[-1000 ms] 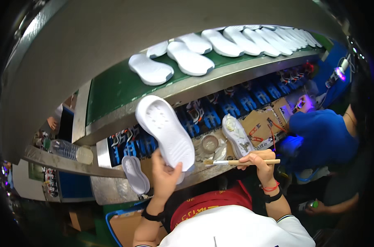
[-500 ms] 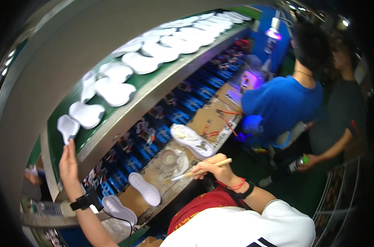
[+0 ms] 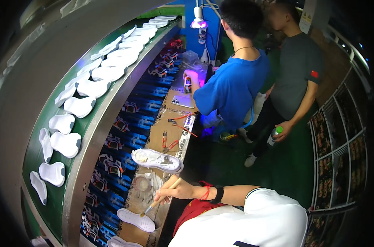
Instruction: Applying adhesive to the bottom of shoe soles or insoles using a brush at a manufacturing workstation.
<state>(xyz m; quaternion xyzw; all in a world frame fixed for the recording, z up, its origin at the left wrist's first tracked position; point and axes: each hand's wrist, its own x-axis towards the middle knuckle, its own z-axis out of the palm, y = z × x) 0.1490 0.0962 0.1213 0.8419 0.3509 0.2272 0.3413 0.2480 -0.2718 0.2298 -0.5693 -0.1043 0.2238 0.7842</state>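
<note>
My right hand (image 3: 173, 189) is closed around the wooden handle of a paintbrush (image 3: 157, 201). The bristles reach down to the edge of a white shoe sole (image 3: 133, 220) lying on the cardboard-covered bench (image 3: 157, 138); whether they touch it I cannot tell. Beside my right hand are a small round dish (image 3: 142, 184) and a crumpled whitish cloth or film (image 3: 156, 182). Just beyond sits a bigger white sole (image 3: 157, 161) with pale scraps and dark bits on it. Another white sole (image 3: 123, 242) is cut off by the lower edge. My left hand is out of view.
A green conveyor (image 3: 90, 125) with a metal rim carries many white soles at left. Below it, blue racks (image 3: 135, 123) hold shoe parts. Red-handled snips (image 3: 170, 145) and a phone (image 3: 182, 101) lie farther along the bench. Two people stand beyond, one holding a bottle (image 3: 274, 135).
My view has swung round to the right. My left hand, near a sole on the conveyor before, is gone from view. The brush has moved down to the sole on the bench.
</note>
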